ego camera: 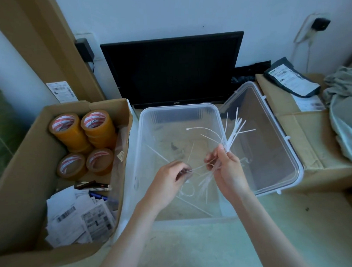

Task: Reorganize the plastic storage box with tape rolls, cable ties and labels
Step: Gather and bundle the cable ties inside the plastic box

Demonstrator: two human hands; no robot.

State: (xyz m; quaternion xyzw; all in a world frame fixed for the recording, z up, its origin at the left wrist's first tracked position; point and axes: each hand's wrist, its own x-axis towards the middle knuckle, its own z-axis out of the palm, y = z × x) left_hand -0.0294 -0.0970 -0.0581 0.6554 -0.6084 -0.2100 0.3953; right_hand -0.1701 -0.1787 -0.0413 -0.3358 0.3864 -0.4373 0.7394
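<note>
A clear plastic storage box [140, 131] stands open in the middle, with a few loose white cable ties [190, 192] on its floor. My right hand [228, 170] grips a bundle of white cable ties [233, 134] above the box, their ends fanning upward. My left hand [169, 181] pinches one cable tie near its end, just left of the bundle. Several brown tape rolls [84, 141] sit in a cardboard box [29, 143] to the left, with a heap of shipping labels [78, 218] at its near end.
The clear lid [271, 141] leans on the box's right side against another cardboard box [310, 129]. A black monitor [174, 68] stands behind. Pens [94, 187] lie by the labels. A black parcel [290, 79] and cloth [345, 112] lie at the right.
</note>
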